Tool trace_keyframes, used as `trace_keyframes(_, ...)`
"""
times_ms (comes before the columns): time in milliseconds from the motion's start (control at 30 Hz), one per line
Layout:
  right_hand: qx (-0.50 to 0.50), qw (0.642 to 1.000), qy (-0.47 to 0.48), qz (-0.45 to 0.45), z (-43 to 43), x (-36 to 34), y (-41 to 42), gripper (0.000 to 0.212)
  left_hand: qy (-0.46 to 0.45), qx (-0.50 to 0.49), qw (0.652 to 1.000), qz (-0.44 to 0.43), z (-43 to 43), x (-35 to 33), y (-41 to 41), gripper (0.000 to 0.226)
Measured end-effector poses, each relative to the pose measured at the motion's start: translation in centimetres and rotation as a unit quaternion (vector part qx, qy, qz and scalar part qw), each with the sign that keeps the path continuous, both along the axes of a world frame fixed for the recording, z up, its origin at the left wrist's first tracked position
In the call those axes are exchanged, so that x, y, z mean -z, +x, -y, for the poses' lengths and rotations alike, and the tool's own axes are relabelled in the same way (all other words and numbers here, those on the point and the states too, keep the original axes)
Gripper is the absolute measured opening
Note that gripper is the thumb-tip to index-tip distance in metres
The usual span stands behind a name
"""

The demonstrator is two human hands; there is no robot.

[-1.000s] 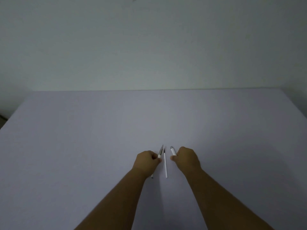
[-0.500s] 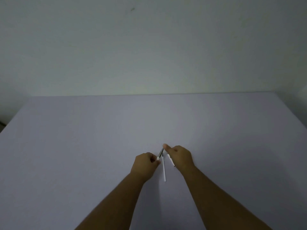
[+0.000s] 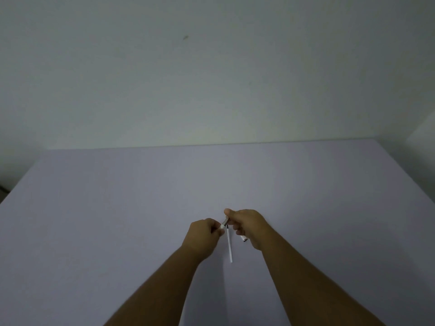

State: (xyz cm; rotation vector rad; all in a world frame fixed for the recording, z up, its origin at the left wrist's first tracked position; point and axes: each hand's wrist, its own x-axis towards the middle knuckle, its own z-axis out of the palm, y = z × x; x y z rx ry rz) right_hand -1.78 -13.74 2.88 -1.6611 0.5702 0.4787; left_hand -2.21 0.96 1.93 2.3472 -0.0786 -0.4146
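A thin white pen lies on the pale table between my two hands, pointing away from me. My left hand grips a second white pen whose grey tip sticks out toward the right. My right hand is curled, its thumb and fingertips pinching that grey tip. A short white piece with a dark end sticks out below my right palm, held in the same hand.
The table reaches a plain wall at the back. Its left and right edges slope toward me. Nothing else lies on it.
My right hand has moved left from beside the lying pen to the tip of the pen in my left hand. Both hands have drawn together. The view has tilted up a little.
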Motion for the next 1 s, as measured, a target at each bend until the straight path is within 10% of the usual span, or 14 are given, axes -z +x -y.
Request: trace_keyframes(1000,0.032,0.999,0.038,-0.007,0.1,-1.2,-1.2,0.019,0.017,0.021,0.999,0.046,0.4,-1.2,-1.0,0.019)
